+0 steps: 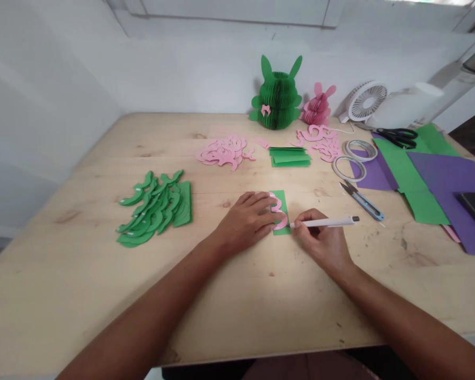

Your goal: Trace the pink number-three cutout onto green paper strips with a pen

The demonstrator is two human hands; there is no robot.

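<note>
Resting across the left side of a pink scalloped cut-out (282,219), the left hand (248,219) lies palm down, its fingers slightly apart and reaching over onto a small green paper piece (277,193) underneath, near the middle of the wooden table (229,306). The right hand (323,240) has thumb and fingers clamped on a white pen (328,222) close to its tip, which points at the green piece's lower right edge; whether it touches, I cannot tell. Off to the left sits a pile of curved green cut-outs (154,211). Beyond the hands lie a pink heap (224,151), some folded green strips (288,158) and a second pink heap (328,143). On the right are two tape rolls (363,159), a blue utility knife (366,203), black-handled scissors (399,137) and purple sheets (455,179). Against the wall stand a green paper figure (277,103), a smaller pink figure (317,110) and a white fan (367,100).
</note>
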